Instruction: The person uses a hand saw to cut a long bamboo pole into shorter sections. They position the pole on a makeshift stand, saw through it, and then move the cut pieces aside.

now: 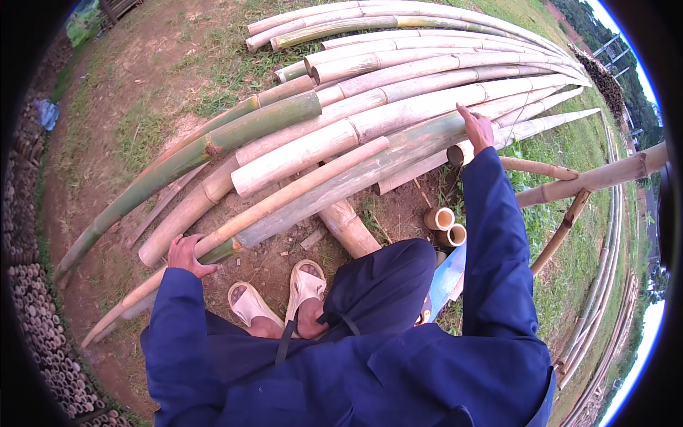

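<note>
A slim tan bamboo pole (302,191) slants across in front of me, along a thick grey-green bamboo pole (356,178). At the lower left my left hand (188,257) straddles the slim pole, its thumb on the near side and fingers on the far side. My right hand (478,129) grips the thick pole at its right end; the index finger points up and the other fingers are partly hidden. Both poles rest across a short bamboo log (350,229) on the ground. A green bamboo pole (263,121) lies beyond them.
Many pale bamboo poles (413,89) lie fanned out beyond my hands. Two bamboo cups (445,226) stand by my right knee. A pole frame (562,186) rises at the right. Sandals (252,304) are on my feet. Stacked bamboo ends (53,341) line the left edge.
</note>
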`<control>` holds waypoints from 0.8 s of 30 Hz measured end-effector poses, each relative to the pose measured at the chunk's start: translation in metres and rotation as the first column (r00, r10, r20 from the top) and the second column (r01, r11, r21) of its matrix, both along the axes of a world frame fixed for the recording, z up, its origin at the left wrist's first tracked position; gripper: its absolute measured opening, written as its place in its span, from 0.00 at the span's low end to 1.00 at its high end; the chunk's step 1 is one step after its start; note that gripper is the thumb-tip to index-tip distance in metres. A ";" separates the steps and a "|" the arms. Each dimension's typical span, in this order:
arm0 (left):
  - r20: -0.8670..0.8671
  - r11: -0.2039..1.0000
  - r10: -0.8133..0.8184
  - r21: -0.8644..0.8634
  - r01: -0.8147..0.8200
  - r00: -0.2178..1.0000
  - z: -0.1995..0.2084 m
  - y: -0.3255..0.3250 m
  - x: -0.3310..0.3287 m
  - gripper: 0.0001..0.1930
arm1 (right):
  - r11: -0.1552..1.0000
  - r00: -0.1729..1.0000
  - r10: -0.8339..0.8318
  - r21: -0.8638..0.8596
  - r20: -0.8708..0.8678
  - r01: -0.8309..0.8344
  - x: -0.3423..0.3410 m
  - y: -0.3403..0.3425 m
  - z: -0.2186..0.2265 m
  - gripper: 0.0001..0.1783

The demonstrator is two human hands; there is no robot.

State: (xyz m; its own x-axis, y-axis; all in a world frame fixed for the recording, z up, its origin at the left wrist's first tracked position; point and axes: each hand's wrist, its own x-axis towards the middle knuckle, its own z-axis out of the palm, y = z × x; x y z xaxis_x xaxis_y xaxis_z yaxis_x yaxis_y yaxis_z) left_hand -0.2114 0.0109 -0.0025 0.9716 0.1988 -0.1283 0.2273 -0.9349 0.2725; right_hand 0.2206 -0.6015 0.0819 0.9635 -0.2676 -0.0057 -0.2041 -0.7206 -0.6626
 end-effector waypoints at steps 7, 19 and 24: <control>0.000 0.998 0.032 -0.045 -0.032 0.999 0.037 0.040 0.000 0.44 | 0.993 0.994 0.033 0.110 0.108 -0.045 -0.012 0.058 0.055 0.52; -0.046 0.999 0.030 -0.028 -0.032 0.998 -0.016 0.055 0.007 0.50 | 0.983 0.987 0.147 0.097 0.069 -0.154 0.007 0.042 -0.011 0.50; -0.104 1.000 0.024 0.006 -0.023 0.994 -0.024 0.065 0.007 0.53 | 0.865 0.743 0.486 -0.377 0.460 -0.332 -0.068 0.085 -0.005 0.41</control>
